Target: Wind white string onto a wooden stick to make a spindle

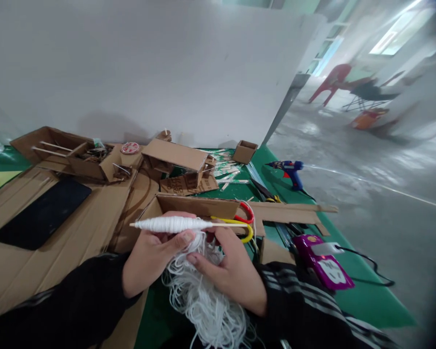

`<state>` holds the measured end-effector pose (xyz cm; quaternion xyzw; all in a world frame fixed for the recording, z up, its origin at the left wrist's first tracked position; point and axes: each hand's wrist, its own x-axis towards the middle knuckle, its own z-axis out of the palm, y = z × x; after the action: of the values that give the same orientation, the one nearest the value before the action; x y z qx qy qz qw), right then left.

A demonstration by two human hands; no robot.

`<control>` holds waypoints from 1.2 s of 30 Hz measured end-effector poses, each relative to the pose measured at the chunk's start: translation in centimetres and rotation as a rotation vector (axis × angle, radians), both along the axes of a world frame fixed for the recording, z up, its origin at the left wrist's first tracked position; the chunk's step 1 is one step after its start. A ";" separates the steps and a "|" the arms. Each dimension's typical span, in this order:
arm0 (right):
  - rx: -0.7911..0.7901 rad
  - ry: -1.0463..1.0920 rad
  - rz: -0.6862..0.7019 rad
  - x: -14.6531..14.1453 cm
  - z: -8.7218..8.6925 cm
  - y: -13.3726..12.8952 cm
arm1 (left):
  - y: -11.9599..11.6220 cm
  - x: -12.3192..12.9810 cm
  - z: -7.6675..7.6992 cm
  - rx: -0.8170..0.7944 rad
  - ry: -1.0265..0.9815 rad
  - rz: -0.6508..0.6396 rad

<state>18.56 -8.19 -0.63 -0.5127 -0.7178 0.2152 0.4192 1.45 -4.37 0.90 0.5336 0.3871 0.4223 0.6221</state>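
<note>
A thin wooden stick wound with white yarn lies level across the picture's middle, its bare right end sticking out. My left hand is closed round the wound part, thumb in front. My right hand is closed beside the stick's right part, its fingers at the yarn strands; its fingertips are partly hidden. A loose tangle of white yarn hangs below and between both hands. Just behind them stands an open cardboard box, with red and yellow scissor handles at its right end.
Cardboard pieces and a black tablet lie at left. Cardboard boxes and wooden sticks are near the white wall. A blue glue gun and purple power strip with a cable sit at right, near the green table's edge.
</note>
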 end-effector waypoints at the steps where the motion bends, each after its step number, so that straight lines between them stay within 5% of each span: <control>1: -0.062 0.046 0.010 -0.2 0.0 0.0 | 0.0 0.0 -0.2 -0.001 -0.015 -0.001; 7: -0.324 0.366 0.115 0.2 -0.5 0.4 | 0.2 -0.5 -1.6 -0.118 -0.134 -0.035; 16: -0.544 0.773 0.067 0.5 -1.1 1.1 | 0.4 -1.3 -1.7 0.007 -0.057 -0.010; 20: -0.462 0.683 0.009 0.6 -1.6 1.0 | 0.4 -1.2 -1.8 -0.005 -0.044 0.018; 24: -0.104 0.400 -0.106 0.8 -1.2 0.4 | 0.4 -1.1 -1.8 -0.040 -0.049 0.031; 28: 0.132 0.154 -0.001 0.3 -0.2 -0.1 | 0.1 -0.7 -1.1 0.015 0.042 0.059; 36: -0.022 0.061 -0.087 -0.9 -0.5 0.1 | -0.5 -0.1 -0.2 0.023 0.115 0.009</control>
<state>17.71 -8.10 -1.09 -0.5410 -0.6793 0.2204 0.4441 1.30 -4.86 0.66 0.5624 0.4198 0.3981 0.5908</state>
